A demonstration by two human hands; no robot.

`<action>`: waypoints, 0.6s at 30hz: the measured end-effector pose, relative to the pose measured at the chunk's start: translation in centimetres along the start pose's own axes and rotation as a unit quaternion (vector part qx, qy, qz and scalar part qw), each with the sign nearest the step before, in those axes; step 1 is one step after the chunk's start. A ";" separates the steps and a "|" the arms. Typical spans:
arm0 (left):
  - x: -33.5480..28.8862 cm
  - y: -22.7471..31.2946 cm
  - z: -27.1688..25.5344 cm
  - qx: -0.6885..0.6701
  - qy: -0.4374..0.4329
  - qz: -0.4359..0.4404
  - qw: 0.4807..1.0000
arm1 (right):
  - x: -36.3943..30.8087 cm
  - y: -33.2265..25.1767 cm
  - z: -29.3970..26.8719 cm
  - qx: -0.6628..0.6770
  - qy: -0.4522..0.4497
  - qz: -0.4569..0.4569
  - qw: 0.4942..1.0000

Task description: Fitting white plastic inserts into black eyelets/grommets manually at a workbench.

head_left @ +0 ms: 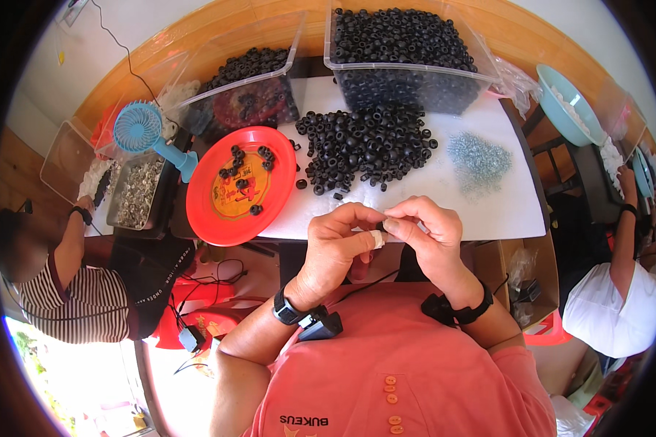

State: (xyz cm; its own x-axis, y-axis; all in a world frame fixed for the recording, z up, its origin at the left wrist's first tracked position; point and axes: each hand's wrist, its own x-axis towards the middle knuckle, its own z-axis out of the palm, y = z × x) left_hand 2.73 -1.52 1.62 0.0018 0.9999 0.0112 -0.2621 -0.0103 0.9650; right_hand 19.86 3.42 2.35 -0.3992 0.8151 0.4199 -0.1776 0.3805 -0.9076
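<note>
My left hand and my right hand meet at the near edge of the white table. Both pinch with thumb and forefinger, tips almost touching. A small black piece shows in part between them; the fingers cover most of it. White tape wraps my left thumb. Just beyond lies a heap of small black ring-shaped parts. To its right spreads a patch of tiny clear bluish pieces. The red plate, on the left, carries several black parts, some clustered.
Two clear plastic bins of black parts stand at the back. A blue fan and a metal tray of small pieces sit left. A light-blue basin is right. People work at both sides.
</note>
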 end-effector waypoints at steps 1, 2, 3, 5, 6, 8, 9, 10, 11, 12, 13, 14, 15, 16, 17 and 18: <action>0.0 0.0 -0.1 0.008 -0.002 -0.002 1.000 | 0.1 0.0 -0.1 0.000 0.000 0.000 1.000; -0.1 0.1 -0.1 0.008 -0.001 -0.002 1.000 | 0.1 0.0 -0.3 -0.047 -0.007 -0.020 0.999; -0.1 0.2 -0.1 0.013 0.000 -0.008 1.000 | 0.2 0.0 -0.4 -0.094 -0.014 -0.040 0.995; -0.1 0.3 0.0 0.017 0.001 -0.014 1.000 | 0.2 0.4 -0.6 -0.103 -0.011 -0.052 0.993; -0.1 0.3 0.0 0.019 0.000 -0.010 1.000 | 0.2 0.6 -0.6 -0.112 -0.007 -0.064 0.992; -0.1 0.2 0.1 0.020 -0.001 -0.006 1.000 | 0.2 0.2 -0.4 -0.109 -0.009 -0.064 0.992; 0.0 0.2 0.1 0.018 0.000 -0.002 1.000 | 0.1 0.1 -0.4 -0.105 -0.011 -0.064 0.992; 0.0 0.1 0.0 0.016 0.000 0.002 1.000 | 0.0 0.3 -0.3 -0.105 -0.011 -0.064 0.992; 0.0 0.1 0.0 0.015 0.000 0.002 1.000 | -0.1 0.7 -0.3 -0.098 -0.013 -0.040 0.994; 0.0 0.0 -0.1 0.012 -0.005 -0.004 1.000 | -0.2 0.9 -0.3 -0.091 -0.014 -0.017 0.996; 0.0 0.0 -0.1 0.009 -0.009 -0.010 1.000 | -0.1 0.9 -0.4 -0.092 -0.014 -0.016 0.996; -0.1 0.0 -0.1 0.009 -0.008 -0.010 1.000 | 0.0 0.8 -0.4 -0.102 -0.012 -0.036 0.994; -0.1 0.0 -0.1 0.009 -0.007 -0.008 1.000 | 0.1 0.8 -0.4 -0.113 -0.010 -0.057 0.992; -0.1 -0.1 -0.1 0.009 -0.007 -0.007 1.000 | 0.1 0.9 -0.3 -0.113 -0.011 -0.056 0.992; -0.1 -0.1 -0.1 0.008 -0.007 -0.007 1.000 | 0.1 1.1 -0.3 -0.124 -0.011 -0.074 0.989; -0.1 -0.2 -0.2 0.003 -0.005 -0.017 1.000 | 0.1 1.2 -0.3 -0.135 -0.012 -0.092 0.986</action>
State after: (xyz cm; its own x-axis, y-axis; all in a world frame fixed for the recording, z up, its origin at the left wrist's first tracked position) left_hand 2.56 -1.62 1.42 0.0196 0.9996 -0.0187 -0.2552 0.0231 0.9666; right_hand 19.89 4.11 1.33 -0.4039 0.7124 0.5739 -0.0035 0.6261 -0.7797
